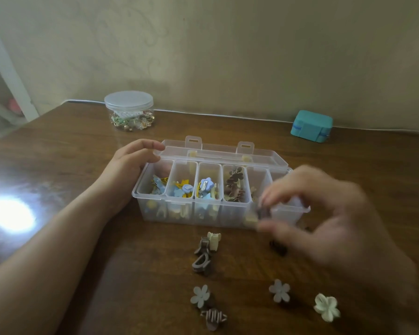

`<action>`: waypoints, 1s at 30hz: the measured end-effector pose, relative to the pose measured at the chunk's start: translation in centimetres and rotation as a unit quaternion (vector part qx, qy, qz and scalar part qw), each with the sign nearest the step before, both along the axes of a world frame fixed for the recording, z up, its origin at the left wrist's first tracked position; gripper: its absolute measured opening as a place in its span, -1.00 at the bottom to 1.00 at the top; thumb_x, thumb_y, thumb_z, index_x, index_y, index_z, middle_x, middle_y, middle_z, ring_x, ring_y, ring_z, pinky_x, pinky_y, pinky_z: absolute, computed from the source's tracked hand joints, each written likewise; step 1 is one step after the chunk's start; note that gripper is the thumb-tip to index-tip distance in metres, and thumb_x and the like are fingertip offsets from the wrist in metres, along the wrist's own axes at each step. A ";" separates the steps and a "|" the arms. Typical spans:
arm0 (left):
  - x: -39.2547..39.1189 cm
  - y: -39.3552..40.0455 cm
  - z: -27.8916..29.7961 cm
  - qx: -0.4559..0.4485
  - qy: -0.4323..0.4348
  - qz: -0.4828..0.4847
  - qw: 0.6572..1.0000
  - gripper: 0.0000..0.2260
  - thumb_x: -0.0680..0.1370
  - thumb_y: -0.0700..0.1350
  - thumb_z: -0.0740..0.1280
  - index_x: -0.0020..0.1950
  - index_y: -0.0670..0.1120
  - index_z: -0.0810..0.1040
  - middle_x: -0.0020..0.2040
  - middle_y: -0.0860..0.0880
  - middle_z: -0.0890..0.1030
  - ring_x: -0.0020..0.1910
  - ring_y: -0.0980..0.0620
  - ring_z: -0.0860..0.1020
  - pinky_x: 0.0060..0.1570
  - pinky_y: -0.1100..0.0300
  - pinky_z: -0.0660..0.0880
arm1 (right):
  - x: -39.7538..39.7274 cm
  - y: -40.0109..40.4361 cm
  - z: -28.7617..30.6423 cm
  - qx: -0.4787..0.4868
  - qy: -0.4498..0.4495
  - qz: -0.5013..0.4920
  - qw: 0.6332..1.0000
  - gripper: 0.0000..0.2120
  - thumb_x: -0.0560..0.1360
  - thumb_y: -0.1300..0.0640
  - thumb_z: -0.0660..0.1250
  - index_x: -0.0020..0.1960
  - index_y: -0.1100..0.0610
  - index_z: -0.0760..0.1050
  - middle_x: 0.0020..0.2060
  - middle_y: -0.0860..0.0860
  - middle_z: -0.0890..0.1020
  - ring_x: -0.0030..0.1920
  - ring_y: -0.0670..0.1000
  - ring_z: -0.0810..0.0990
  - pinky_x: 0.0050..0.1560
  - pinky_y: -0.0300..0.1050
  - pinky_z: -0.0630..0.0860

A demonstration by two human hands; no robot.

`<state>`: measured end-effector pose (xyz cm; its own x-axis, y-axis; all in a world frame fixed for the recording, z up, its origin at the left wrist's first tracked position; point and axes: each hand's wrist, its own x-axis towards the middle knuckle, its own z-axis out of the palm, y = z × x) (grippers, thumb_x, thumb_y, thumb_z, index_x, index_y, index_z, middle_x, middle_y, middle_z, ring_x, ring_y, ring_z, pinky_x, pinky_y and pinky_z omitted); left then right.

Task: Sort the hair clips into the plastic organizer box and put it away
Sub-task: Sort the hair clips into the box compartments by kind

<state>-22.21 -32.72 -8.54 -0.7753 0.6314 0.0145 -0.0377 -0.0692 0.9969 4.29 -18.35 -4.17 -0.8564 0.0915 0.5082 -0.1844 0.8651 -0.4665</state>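
A clear plastic organizer box [140,192] stands open mid-table, its lid [264,155] tipped back. Its compartments hold yellow, blue and brown hair clips. My left hand [131,163] rests on the box's left end, fingers curled over the rim. My right hand [324,213], blurred, hovers over the box's right front corner and pinches a small dark clip [264,212]. Loose clips lie in front of the box: a cream and brown pair [209,243], a brown claw clip [201,262], a dark clip [278,247], flower clips [200,296] [279,290] [325,307], a ribbed brown clip [213,317].
A round clear jar [129,111] with a lid stands at the back left, filled with small trinkets. A teal box [311,126] sits at the back right by the wall. A white cable [228,116] runs along the table's far edge. Glare marks the wooden table [70,165] at left.
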 end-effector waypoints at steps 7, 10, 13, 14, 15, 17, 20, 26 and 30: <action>0.0 0.0 0.0 -0.015 0.007 0.002 1.000 -0.74 0.51 -0.31 0.22 0.00 -0.04 0.63 -0.19 -0.09 0.64 -0.33 0.02 0.60 -0.39 0.23 0.49 | -0.9 0.8 -1.1 0.117 0.042 -0.158 0.980 -0.70 0.45 -0.17 0.31 -0.01 0.02 0.61 -0.08 -0.13 0.63 0.01 -0.03 0.55 -0.10 0.05 0.53; 0.0 0.0 0.0 -0.013 0.009 0.004 1.000 -0.75 0.51 -0.32 0.22 -0.01 -0.05 0.62 -0.19 -0.05 0.65 -0.34 0.04 0.59 -0.43 0.28 0.47 | -0.6 -1.3 -0.7 0.154 0.052 -0.029 0.986 -0.75 0.46 -0.11 0.40 -0.07 0.07 0.63 -0.14 -0.10 0.64 -0.07 -0.02 0.55 -0.10 0.02 0.48; 0.0 0.0 0.0 -0.011 0.008 0.005 1.000 -0.75 0.51 -0.33 0.21 0.00 -0.07 0.61 -0.23 -0.04 0.66 -0.36 0.04 0.59 -0.45 0.29 0.47 | -0.8 -3.8 -1.6 0.228 -0.008 0.109 0.968 -0.75 0.51 -0.19 0.31 -0.09 -0.02 0.62 -0.23 -0.13 0.63 -0.18 -0.02 0.53 -0.23 -0.04 0.44; 0.0 0.0 0.1 -0.012 0.008 0.006 1.000 -0.75 0.51 -0.33 0.21 0.01 -0.07 0.61 -0.25 -0.04 0.66 -0.37 0.04 0.59 -0.45 0.29 0.47 | -0.9 -4.2 -2.2 0.261 -0.020 0.131 0.956 -0.74 0.55 -0.18 0.24 -0.09 -0.05 0.60 -0.25 -0.14 0.62 -0.20 -0.02 0.51 -0.27 -0.07 0.42; 0.0 0.0 0.0 -0.011 0.007 0.007 1.000 -0.75 0.51 -0.33 0.21 0.01 -0.07 0.61 -0.26 -0.04 0.66 -0.37 0.04 0.59 -0.45 0.30 0.47 | -1.1 -4.5 -2.9 0.283 -0.027 0.143 0.948 -0.73 0.58 -0.15 0.19 -0.11 -0.07 0.59 -0.26 -0.14 0.61 -0.23 -0.02 0.49 -0.30 -0.08 0.40; 0.1 0.1 0.1 -0.007 0.006 0.008 1.000 -0.75 0.51 -0.33 0.20 0.00 -0.07 0.61 -0.30 -0.04 0.65 -0.40 0.05 0.58 -0.47 0.31 0.46 | -1.4 -4.7 -3.8 0.304 -0.031 0.150 0.940 -0.80 0.60 -0.01 0.23 -0.15 -0.08 0.57 -0.27 -0.15 0.60 -0.25 -0.03 0.47 -0.33 -0.10 0.39; 0.2 0.1 0.1 -0.003 0.005 0.007 1.000 -0.75 0.52 -0.34 0.19 -0.01 -0.08 0.60 -0.35 -0.05 0.62 -0.44 0.06 0.57 -0.49 0.32 0.44 | -1.4 -4.1 -3.4 0.274 -0.014 0.161 0.948 -0.88 0.55 0.07 0.32 -0.13 -0.07 0.60 -0.23 -0.16 0.63 -0.21 -0.04 0.50 -0.29 -0.09 0.42; -0.1 0.0 -0.1 -0.015 0.012 0.008 1.000 -0.74 0.51 -0.32 0.21 -0.01 -0.04 0.62 -0.23 -0.07 0.66 -0.35 0.05 0.60 -0.38 0.22 0.47 | -0.8 -0.2 -0.4 0.060 0.084 -0.055 0.993 -0.87 0.43 0.02 0.41 -0.10 0.08 0.58 -0.18 -0.07 0.60 -0.12 -0.06 0.56 -0.15 -0.09 0.51; 0.0 0.1 -0.1 -0.016 0.012 0.011 1.000 -0.74 0.50 -0.33 0.22 -0.01 -0.05 0.62 -0.12 -0.08 0.64 -0.32 0.04 0.59 -0.37 0.22 0.46 | -1.4 1.1 -0.9 0.113 0.058 -0.174 0.976 -0.83 0.44 -0.07 0.36 -0.14 0.02 0.58 -0.22 -0.12 0.61 -0.12 -0.05 0.54 -0.17 0.02 0.51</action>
